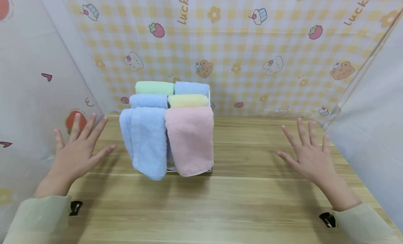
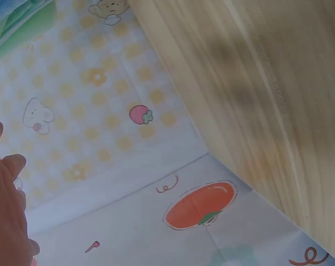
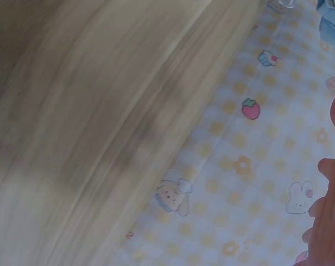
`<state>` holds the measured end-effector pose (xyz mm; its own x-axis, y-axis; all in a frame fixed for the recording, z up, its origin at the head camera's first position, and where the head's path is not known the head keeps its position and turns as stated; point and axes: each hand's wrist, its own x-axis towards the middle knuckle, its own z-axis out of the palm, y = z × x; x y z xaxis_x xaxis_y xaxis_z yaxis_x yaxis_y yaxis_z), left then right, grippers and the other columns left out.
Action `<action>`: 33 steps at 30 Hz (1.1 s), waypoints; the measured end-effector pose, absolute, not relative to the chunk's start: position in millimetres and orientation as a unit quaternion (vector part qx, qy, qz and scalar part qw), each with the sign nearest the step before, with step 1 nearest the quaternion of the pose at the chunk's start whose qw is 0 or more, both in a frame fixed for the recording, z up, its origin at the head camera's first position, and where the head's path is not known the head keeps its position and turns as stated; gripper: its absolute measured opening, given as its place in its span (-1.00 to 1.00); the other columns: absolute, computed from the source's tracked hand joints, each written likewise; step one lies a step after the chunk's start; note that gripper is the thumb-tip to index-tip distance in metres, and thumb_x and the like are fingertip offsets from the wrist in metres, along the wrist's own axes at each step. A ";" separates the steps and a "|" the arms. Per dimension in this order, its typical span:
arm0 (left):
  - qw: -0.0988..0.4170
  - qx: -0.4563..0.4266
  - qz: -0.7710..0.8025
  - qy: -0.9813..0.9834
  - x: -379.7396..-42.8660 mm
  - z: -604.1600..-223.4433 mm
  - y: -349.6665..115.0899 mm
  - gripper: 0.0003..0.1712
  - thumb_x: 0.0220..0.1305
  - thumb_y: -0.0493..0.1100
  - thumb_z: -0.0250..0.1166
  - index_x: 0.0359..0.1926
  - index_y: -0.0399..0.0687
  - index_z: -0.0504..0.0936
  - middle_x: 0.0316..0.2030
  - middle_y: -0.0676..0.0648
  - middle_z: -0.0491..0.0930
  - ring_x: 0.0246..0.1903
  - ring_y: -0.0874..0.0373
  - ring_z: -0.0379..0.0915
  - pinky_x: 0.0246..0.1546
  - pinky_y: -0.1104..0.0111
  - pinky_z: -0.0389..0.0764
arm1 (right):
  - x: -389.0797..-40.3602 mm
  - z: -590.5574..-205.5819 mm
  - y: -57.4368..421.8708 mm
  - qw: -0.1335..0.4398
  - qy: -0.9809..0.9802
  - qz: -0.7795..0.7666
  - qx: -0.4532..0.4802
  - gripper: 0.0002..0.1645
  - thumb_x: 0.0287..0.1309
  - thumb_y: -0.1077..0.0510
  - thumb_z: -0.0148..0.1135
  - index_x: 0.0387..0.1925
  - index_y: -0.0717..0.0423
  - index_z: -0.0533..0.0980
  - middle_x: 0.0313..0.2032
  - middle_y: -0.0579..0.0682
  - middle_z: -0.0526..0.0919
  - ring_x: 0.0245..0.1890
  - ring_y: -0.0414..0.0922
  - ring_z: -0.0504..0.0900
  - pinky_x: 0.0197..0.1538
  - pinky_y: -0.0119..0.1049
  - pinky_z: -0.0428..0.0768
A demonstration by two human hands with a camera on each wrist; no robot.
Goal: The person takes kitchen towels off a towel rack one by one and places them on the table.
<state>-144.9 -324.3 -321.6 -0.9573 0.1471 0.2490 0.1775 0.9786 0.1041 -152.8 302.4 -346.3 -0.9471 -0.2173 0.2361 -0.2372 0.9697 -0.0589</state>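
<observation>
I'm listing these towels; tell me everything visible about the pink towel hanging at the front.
The pink, fluffy, terry-looking towel is roughly rectangular, with a thin pale lower hem. It hangs draped over the front of the white frame, slightly askew. Its upper left edge appears to meet the light-blue terry front towel. Neither bare left hand nor bare right hand touches it.

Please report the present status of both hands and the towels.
Left hand, right hand: both spread, empty. Towels: three rows, untouched. Nothing visible in the way.
</observation>
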 end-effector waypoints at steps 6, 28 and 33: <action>0.131 -0.082 -0.078 -0.985 -138.6 -313.3 -321.9 -0.03 0.39 0.35 0.06 0.58 0.35 -0.30 0.57 0.10 -0.50 0.50 0.04 -0.90 0.22 -0.39 -0.80 | -151.5 -341.9 286.8 0.126 -0.982 0.058 0.128 -0.03 0.37 -0.39 -0.03 0.58 -0.32 -0.23 0.55 -0.06 -0.59 0.54 0.08 -0.64 0.29 0.62 -0.26; 0.270 -0.105 -0.235 -0.928 -131.9 -268.7 -297.9 -0.26 0.40 0.06 0.21 0.51 0.11 0.20 0.50 -0.16 0.18 0.58 -0.16 -0.42 0.25 -0.56 -0.31 | -158.5 -312.9 214.6 0.208 -0.918 0.226 0.252 -0.12 0.36 -0.13 0.18 0.56 -0.13 0.02 0.49 0.12 0.19 0.45 0.23 0.17 0.34 0.34 0.21; 0.322 -0.154 -0.258 -0.898 -132.9 -260.9 -284.9 -0.34 0.32 -0.03 0.32 0.40 0.01 0.38 0.35 -0.29 0.39 0.56 -0.15 -0.15 0.40 -0.38 -0.11 | -160.7 -305.0 195.3 0.213 -0.891 0.294 0.273 -0.15 0.34 0.01 0.24 0.54 -0.13 0.08 0.46 0.07 0.28 0.41 0.18 0.25 0.33 0.31 0.24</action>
